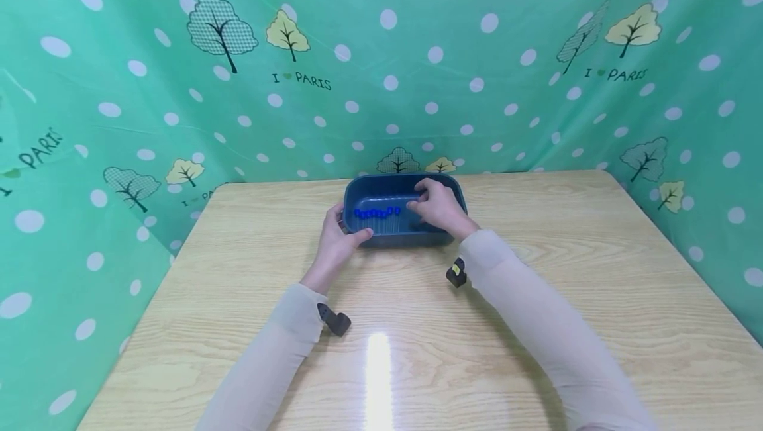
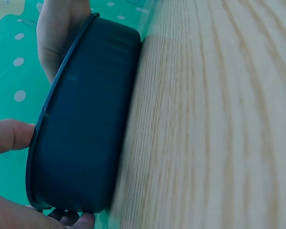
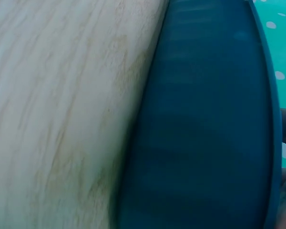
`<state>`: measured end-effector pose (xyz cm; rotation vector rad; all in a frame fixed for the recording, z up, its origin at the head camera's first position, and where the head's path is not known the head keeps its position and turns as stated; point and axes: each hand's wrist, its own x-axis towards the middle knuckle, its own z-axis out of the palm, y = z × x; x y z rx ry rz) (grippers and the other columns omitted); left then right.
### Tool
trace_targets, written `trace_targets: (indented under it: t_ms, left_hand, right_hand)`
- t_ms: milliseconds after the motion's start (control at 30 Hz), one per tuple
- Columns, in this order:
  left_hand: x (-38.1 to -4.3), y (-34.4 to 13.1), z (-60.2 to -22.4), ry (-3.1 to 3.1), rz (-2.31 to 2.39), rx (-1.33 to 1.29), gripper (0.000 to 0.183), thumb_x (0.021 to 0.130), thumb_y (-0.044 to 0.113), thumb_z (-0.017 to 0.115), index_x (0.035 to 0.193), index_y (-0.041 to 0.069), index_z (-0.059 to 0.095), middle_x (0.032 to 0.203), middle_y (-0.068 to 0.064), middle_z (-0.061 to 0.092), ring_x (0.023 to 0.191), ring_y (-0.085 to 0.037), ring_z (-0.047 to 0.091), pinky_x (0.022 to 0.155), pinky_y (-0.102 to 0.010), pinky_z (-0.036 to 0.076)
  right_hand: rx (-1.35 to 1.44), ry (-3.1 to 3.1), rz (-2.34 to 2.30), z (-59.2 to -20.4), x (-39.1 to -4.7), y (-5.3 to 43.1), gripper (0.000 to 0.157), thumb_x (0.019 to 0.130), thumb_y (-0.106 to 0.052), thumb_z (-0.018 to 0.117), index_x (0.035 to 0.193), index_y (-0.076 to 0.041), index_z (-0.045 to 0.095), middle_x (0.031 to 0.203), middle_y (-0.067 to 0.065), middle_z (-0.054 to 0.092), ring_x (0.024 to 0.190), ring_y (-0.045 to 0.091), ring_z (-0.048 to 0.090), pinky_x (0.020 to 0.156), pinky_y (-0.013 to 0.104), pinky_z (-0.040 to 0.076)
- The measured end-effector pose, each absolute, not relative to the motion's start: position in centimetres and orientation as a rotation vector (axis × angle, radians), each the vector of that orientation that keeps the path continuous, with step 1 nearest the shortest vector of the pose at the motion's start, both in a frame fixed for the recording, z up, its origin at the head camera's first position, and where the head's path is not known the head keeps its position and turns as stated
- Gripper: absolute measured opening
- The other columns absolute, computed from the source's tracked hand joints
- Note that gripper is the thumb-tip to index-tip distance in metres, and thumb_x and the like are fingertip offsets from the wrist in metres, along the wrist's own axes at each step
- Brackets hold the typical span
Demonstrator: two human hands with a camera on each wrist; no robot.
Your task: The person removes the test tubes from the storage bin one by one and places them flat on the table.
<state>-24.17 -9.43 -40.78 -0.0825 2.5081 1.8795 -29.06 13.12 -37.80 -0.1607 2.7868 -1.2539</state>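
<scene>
A dark blue rectangular plastic bin (image 1: 411, 240) stands on the table, its open top facing up. My left hand (image 1: 337, 238) grips its left end, thumb on the front rim and fingers round the side; the left wrist view shows the fingertips beneath the end of the bin (image 2: 81, 124). Inside, several small bright blue pieces (image 1: 372, 213) lie in a row towards the left; their kind is too small to tell. Over the right part of the bin, my right hand (image 1: 441, 207) reaches in with bent fingers. Whether its fingertips pinch a piece cannot be made out.
The bin stands near the back edge of a light wooden table (image 1: 411, 305). Behind it hangs a green dotted cloth (image 1: 411, 87) with printed trees, which also covers both sides. Small black devices (image 1: 335, 320) sit at both wrists.
</scene>
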Motion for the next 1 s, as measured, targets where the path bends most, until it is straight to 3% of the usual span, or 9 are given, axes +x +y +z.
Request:
trace_targets:
  t_ms: [500, 1000]
  left_hand:
    - [-24.1, -9.4, -40.7, 2.496, 1.882, -0.072, 0.085, 0.080, 0.015, 0.075, 0.148, 0.009, 0.023, 0.146, -0.015, 0.035, 0.133, -0.030, 0.036, 0.110, -0.043, 0.034]
    - [-24.1, -9.5, -41.0, 2.489, 1.881, -0.078, 0.086, 0.081, 0.017, 0.075, 0.149, 0.010, 0.022, 0.148, -0.015, 0.033, 0.134, -0.029, 0.034, 0.111, -0.041, 0.033]
  right_hand:
    - [-0.181, 2.751, -1.158, -37.9, -29.7, 11.7, 0.050, 0.090, -0.021, 0.065, 0.133, -0.002, 0.047, 0.082, 0.010, 0.068, 0.066, 0.022, 0.068, 0.079, 0.041, 0.054]
    - [-0.112, 2.704, -1.056, -38.4, -30.2, 10.3, 0.047, 0.090, -0.019, 0.066, 0.131, -0.003, 0.049, 0.085, 0.012, 0.068, 0.066, 0.021, 0.067, 0.069, 0.034, 0.054]
